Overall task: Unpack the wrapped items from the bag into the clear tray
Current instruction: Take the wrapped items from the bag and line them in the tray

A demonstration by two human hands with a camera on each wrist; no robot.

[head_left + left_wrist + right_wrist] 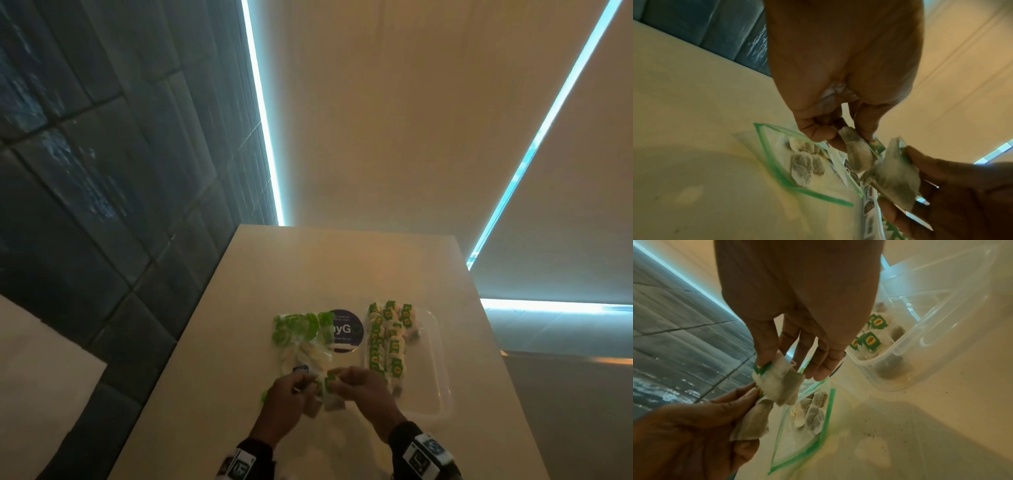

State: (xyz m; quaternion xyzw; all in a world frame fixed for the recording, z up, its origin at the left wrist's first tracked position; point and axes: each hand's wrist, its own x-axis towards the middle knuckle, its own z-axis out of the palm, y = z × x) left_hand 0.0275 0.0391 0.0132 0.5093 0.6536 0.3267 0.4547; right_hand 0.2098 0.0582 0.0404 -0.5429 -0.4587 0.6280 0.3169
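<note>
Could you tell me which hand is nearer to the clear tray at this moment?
Right. The right hand pinches a tea bag just beside the clear tray; the left hand is farther off, over the zip bag.

A pale worktop [342, 267] runs away from the viewer. Left of it stands a dark tiled wall [102, 171], glossy in patches. Beige blinds [394, 120] hang behind, with bright bluish light strips [263, 120] along their edges.
</note>
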